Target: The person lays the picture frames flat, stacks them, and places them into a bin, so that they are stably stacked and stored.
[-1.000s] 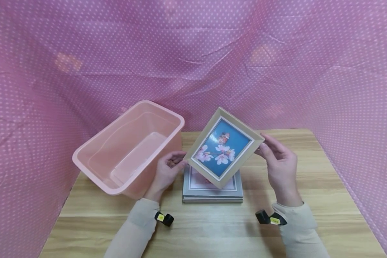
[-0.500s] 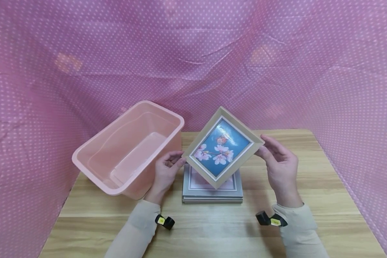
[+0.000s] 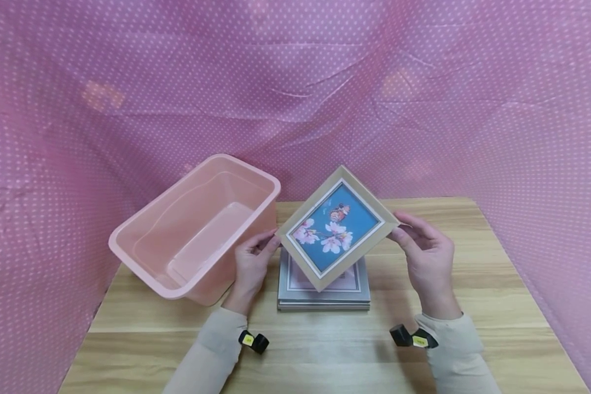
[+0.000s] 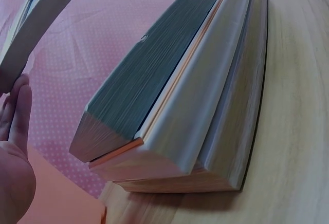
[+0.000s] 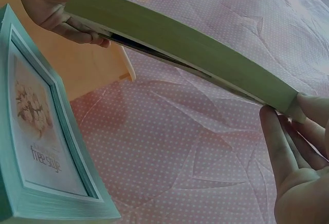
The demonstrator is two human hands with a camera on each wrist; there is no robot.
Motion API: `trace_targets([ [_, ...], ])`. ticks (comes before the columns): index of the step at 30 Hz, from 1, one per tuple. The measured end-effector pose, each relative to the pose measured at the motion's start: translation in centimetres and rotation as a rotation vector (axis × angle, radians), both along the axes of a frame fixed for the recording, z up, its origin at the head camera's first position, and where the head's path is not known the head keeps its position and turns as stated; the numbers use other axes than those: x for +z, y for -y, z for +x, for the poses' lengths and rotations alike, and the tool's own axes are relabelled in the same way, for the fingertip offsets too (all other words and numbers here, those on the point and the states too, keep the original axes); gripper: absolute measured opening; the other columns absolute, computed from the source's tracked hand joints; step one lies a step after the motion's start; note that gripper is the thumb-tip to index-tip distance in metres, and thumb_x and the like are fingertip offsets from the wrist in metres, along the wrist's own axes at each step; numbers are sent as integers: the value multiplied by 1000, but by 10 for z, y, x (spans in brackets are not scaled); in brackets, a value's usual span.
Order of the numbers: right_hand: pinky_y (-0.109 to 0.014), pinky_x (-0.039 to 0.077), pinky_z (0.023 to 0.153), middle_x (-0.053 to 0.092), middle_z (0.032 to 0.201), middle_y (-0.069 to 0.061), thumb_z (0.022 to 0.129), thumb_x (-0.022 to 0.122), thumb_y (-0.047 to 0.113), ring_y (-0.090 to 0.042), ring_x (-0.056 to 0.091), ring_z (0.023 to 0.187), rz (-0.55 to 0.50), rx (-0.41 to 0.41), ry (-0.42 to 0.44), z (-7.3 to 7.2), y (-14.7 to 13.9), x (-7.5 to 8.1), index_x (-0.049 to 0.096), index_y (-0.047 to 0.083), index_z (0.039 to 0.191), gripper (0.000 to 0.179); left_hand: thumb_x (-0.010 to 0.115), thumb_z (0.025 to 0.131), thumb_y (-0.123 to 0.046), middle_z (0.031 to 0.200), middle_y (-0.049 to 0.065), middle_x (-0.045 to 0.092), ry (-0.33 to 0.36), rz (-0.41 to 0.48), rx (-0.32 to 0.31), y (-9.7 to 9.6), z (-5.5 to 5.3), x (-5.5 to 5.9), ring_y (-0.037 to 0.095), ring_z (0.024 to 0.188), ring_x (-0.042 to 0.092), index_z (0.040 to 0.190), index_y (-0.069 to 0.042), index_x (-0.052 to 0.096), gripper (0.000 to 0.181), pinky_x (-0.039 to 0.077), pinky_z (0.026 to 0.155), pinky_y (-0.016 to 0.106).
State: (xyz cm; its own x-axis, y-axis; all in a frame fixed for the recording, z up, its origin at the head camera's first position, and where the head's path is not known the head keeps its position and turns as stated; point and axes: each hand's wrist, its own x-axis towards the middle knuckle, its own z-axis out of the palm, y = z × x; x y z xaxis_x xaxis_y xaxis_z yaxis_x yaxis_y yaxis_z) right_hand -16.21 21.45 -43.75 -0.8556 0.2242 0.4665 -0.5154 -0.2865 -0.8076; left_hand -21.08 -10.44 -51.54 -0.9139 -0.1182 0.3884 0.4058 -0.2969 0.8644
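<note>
A wood-coloured picture frame with a blue print of pink blossoms and a butterfly is held up, turned cornerwise. My left hand pinches its left corner, and my right hand pinches the right corner, thumb in front and fingers behind. In the right wrist view the picture frame shows edge-on between both hands. Beneath it lies a stack of picture frames, the top one grey with a pale print and partly hidden. From the left wrist the side edges of the stack show, several frames deep.
A pink plastic tub stands left of the stack, close to my left hand, with its floor bare. Everything rests on a wooden table. Pink dotted cloth hangs behind and at both sides.
The held picture frame has shifted slightly left and tilted, and the glare on its blue print has faded. Both hands keep their hold; the stack and tub stay put.
</note>
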Motion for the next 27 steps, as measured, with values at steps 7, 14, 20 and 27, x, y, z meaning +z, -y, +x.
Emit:
trace_targets([
  [7,-33,68,91,83,113,-7,95,61,-25,-17,81,96,1,-1,31,2,1,-3,62,-25,127,33,68,91,21,102,-7,84,24,17,22,0,1,-1,4,92,79,114,16,74,25,66,84,22],
  [14,-35,68,90,81,119,-10,94,62,-25,-18,81,99,6,0,56,4,2,-5,64,-23,127,33,67,94,19,98,-4,81,71,50,18,-1,2,4,8,91,80,116,23,65,22,67,87,25],
  [20,-36,67,92,79,126,-14,95,63,-24,-19,80,107,29,-22,78,7,1,-4,65,-22,126,32,67,94,18,97,-4,82,75,69,25,-4,3,9,8,88,80,110,8,75,20,67,86,25],
  [27,-36,66,96,79,128,-17,95,64,-22,-21,79,112,3,8,50,9,-1,-5,68,-20,125,31,67,94,19,99,-4,83,94,70,26,-4,4,12,9,86,80,109,2,78,25,67,85,26],
])
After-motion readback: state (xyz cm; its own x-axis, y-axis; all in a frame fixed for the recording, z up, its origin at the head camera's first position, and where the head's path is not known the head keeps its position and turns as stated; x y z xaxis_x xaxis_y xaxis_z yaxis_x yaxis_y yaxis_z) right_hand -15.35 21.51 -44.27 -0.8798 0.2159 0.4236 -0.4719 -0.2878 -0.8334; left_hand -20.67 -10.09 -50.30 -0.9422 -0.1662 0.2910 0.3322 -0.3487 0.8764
